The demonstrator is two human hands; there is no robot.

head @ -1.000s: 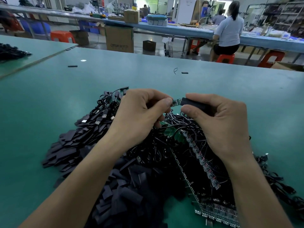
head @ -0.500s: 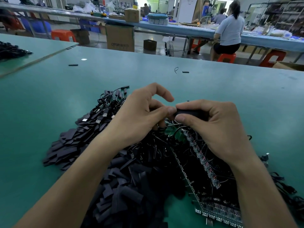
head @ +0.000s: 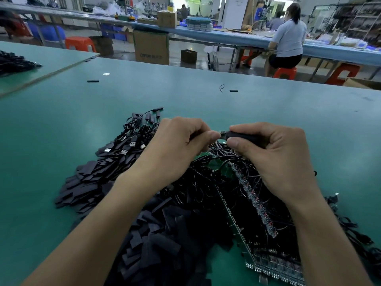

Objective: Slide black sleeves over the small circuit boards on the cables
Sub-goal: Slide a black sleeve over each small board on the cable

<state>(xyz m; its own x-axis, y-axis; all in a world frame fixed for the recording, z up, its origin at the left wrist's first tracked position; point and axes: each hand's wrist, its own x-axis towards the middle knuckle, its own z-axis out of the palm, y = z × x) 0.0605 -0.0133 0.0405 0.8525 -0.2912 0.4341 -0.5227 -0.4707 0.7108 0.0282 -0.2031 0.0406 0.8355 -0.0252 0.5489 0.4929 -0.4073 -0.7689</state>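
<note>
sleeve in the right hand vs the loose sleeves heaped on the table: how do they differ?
The sleeve in the right hand looks rounded and filled out; the loose sleeves lie flat. The held sleeve is up off the table, with the left hand pinching the cable end at its mouth; the loose sleeves rest in a heap on the table. Both are black.

Your view is dim, bluish; the brightest light seems to come from an opening [head: 199, 5] at upper centre; the sleeve pile [head: 165, 234] loses detail in shadow; edges bow toward the corners.
</note>
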